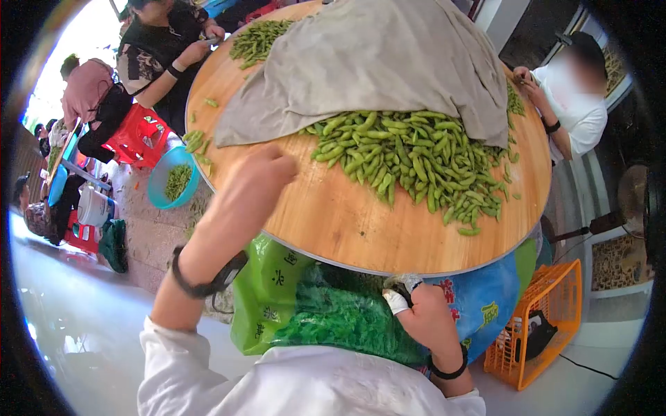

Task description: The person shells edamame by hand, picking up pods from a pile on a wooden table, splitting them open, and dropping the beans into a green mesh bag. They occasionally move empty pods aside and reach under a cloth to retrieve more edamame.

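One round wooden desk (347, 229). On it lie one grey cloth (374, 62) and two heaps of green pods, each too many to count: a large heap (409, 159) at centre right and a small heap (257, 38) at the top. At left is one teal bowl (157, 187), and at lower right one orange basket (555, 291). At the bottom are one green bag (267, 298) and one blue bag (485, 298). Three other people show clearly: a person in black (156, 52), a person in pink (87, 87) and a person in white (576, 104).

Orange basket (563, 295), blue bowl (155, 188)
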Demonstrator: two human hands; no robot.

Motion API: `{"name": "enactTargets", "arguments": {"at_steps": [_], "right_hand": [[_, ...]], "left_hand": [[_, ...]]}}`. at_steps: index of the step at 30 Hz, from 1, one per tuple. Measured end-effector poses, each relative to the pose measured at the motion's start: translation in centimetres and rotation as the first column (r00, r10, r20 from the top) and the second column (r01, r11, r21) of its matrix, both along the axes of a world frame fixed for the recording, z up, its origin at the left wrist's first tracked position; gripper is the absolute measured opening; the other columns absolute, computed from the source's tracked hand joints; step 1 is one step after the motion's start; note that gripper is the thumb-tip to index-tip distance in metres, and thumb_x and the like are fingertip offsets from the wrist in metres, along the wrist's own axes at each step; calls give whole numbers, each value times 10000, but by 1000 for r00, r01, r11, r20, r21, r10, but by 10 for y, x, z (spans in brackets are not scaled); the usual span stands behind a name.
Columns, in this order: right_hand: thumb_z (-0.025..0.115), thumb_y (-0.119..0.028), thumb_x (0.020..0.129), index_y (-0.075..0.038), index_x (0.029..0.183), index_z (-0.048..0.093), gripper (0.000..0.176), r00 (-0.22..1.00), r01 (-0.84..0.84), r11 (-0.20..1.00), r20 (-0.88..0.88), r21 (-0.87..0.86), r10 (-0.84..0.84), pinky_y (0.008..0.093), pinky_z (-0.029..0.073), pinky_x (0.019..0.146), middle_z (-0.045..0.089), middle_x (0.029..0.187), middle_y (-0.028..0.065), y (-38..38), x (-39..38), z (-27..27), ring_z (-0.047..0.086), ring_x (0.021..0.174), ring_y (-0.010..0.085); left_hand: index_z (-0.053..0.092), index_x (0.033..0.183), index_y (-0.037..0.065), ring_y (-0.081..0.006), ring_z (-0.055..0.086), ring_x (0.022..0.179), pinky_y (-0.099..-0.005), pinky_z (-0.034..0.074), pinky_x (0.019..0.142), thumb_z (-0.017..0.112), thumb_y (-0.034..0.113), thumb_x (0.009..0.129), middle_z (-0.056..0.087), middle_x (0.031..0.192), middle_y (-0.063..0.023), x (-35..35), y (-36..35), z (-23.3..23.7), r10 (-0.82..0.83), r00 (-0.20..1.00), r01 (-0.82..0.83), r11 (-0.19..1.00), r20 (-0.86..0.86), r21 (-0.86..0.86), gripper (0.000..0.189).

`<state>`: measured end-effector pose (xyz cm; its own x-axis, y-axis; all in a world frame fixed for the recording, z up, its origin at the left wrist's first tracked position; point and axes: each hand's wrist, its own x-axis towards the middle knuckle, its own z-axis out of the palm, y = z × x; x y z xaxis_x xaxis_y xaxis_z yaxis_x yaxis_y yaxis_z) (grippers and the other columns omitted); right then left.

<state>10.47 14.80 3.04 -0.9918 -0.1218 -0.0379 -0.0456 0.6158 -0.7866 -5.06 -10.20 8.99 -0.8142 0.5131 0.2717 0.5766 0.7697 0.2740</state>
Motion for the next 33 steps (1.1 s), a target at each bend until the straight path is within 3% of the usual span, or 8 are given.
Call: {"name": "enactTargets", "arguments": {"at_steps": [4, 7, 9, 16, 19, 21, 24, 33], "right_hand": [[625, -154, 762, 10, 872, 577, 203, 1000, -16, 999, 8, 38, 15, 450, 435, 554, 570, 690, 223, 3, 3, -4, 560, 645, 401], [626, -151, 771, 10, 860, 574, 192, 999, 12, 999, -41, 52, -10, 451, 430, 544, 565, 668, 220, 0, 2, 2, 557, 627, 402], [623, -145, 783, 7, 861, 579, 176, 999, 41, 999, -28, -24, -41, 449, 428, 538, 566, 662, 218, -2, 3, 4, 558, 617, 401], [605, -133, 801, 2, 952, 585, 204, 994, 104, 991, -23, -80, -106, 405, 465, 606, 607, 759, 212, 6, 1, 7, 596, 705, 376], [573, -119, 818, -9, 1015, 582, 225, 979, 192, 961, -28, -201, -202, 379, 471, 682, 614, 861, 204, 7, 2, 17, 599, 783, 351], [569, -113, 818, -8, 1027, 579, 233, 982, 182, 959, -12, -215, -189, 378, 471, 681, 614, 856, 204, 7, 3, 17, 602, 779, 350], [556, -103, 827, -5, 1059, 570, 252, 988, 147, 975, -17, -170, -152, 369, 474, 686, 610, 841, 207, 8, 2, 9, 609, 778, 344], [557, -121, 836, 32, 980, 556, 211, 979, 184, 954, -36, -238, -198, 417, 443, 576, 580, 719, 216, 8, -3, 2, 574, 666, 386]], "left_hand": [[570, 776, 9, -350, 560, 743, -415, 445, 634, 576, 58, 750, 549, 755, -176, -66, 38, -42, -183, 983, 183, 983, -20, -16, 56], [571, 769, 7, -365, 548, 757, -415, 444, 649, 580, 71, 744, 544, 782, -190, -80, 56, -56, -98, 995, 93, 945, -3, -313, 69], [563, 757, 1, -374, 545, 775, -413, 445, 655, 608, 91, 719, 541, 799, -205, -77, 59, -63, -93, 990, 89, 995, -104, -42, 107], [531, 811, -16, -374, 543, 730, -393, 447, 641, 657, 77, 654, 537, 766, -200, -60, 42, -64, -87, 975, 91, 996, -206, 13, 221], [547, 844, -13, -276, 561, 664, -331, 449, 609, 661, 80, 698, 573, 748, -120, -44, 43, -48, -44, 986, 24, 992, 163, 124, 207], [578, 869, 6, -138, 545, 630, -247, 435, 583, 661, 97, 766, 591, 760, -19, -32, 47, -52, -215, 770, -192, 820, 601, 540, 160], [591, 922, 24, -54, 518, 661, -190, 411, 570, 635, 94, 822, 587, 806, 31, -4, 66, -49, -463, 409, -487, 619, 787, 617, 130], [585, 924, 51, -60, 512, 673, -183, 399, 549, 634, 56, 816, 598, 838, -2, 53, 102, -68, -781, 168, -685, 346, 601, 642, 118]]}}
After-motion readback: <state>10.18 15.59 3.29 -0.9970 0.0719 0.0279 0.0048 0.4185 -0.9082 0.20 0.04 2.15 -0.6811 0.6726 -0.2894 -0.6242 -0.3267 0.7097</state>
